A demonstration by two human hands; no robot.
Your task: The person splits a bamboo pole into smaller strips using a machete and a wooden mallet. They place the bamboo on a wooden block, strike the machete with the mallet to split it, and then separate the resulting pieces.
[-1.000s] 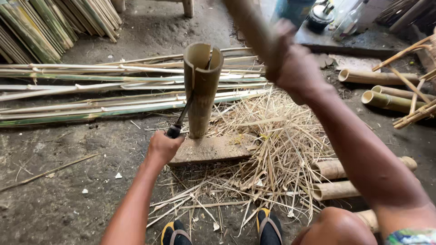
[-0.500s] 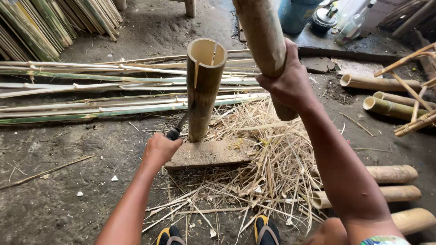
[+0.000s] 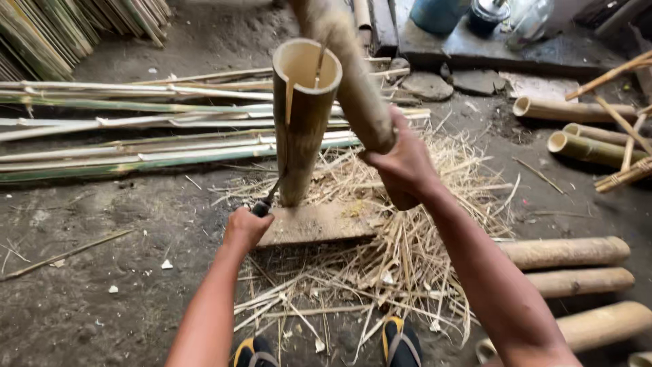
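Observation:
An upright hollow bamboo tube [image 3: 304, 115] stands on a flat wooden block [image 3: 319, 224], with a split running down its near wall. My left hand [image 3: 246, 228] grips the dark handle of a knife [image 3: 266, 202] whose blade is wedged in that split. My right hand [image 3: 401, 166] holds a thick bamboo club [image 3: 346, 68], raised just right of the tube's rim and blurred.
Long split bamboo strips [image 3: 136, 143] lie on the dirt floor at left. Straw-like shavings [image 3: 401, 272] cover the ground around the block. Cut bamboo sections [image 3: 570, 251] lie at right and far right [image 3: 577, 109]. My sandalled feet [image 3: 401, 343] are at the bottom.
The knife blade has dropped down the tube and my left hand has lowered with it. My right hand has swung the club down and towards the tube's rim.

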